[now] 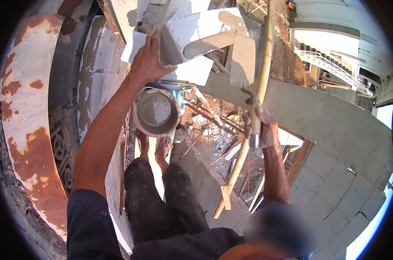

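Note:
My left hand (148, 63) grips the left end of a white building block (196, 30), thumb below and fingers along its edge. Grey mortar (211, 43) lies smeared in a strip over the block's face. In my right hand (265, 130) is a trowel (243, 63), held by its wooden handle with the fingers wrapped round it. Its blade points away from me, is coated in mortar and reaches the right end of the block. Below my left hand a round bucket (177, 113) holds wet grey mortar, close in front of my bare feet.
A long bamboo pole (266, 56) runs past the trowel on the right. Beyond it curves a grey wall (326, 112) with block courses beneath. Rubble and sticks (214, 130) lie far below. A rust-patched, peeling surface (30, 99) stands at left. Stairs (335, 65) show at far right.

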### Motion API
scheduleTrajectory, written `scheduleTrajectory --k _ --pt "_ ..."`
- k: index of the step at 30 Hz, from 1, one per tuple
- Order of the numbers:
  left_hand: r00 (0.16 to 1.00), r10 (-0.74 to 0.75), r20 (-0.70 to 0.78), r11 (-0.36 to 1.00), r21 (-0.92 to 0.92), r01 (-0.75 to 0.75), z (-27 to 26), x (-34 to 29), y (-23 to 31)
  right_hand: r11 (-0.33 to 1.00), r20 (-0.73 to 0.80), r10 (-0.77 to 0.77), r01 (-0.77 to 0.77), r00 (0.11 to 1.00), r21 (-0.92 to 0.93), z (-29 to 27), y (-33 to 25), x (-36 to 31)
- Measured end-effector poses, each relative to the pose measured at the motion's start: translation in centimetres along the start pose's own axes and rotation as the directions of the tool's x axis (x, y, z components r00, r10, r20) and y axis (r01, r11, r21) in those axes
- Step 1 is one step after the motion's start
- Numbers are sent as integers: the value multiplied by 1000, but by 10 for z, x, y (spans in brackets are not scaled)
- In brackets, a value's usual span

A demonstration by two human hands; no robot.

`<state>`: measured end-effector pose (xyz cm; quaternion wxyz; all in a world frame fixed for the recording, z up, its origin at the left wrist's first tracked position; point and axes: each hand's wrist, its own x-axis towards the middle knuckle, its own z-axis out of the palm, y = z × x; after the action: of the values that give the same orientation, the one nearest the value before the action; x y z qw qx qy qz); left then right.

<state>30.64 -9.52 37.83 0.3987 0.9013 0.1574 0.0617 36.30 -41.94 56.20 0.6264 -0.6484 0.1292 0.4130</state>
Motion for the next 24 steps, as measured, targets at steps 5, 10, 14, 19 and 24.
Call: scheduleTrajectory --k 5,10,14,19,24 --pt "1000 2 -29 1000 7 -2 4 3 -2 975 17 -61 63 998 -212 11 -12 -24" --pt "999 12 -31 1000 3 -12 4 5 -2 976 201 -206 216 958 -28 54 -4 38" --pt "999 19 -30 1000 11 -19 3 6 0 934 243 -182 245 953 -261 75 5 61" --pt "1000 -24 6 999 24 23 -6 5 2 891 242 33 81 970 -447 53 18 18" --pt "999 -24 -25 999 -23 23 -5 1 11 860 237 22 103 971 -500 9 10 -31"
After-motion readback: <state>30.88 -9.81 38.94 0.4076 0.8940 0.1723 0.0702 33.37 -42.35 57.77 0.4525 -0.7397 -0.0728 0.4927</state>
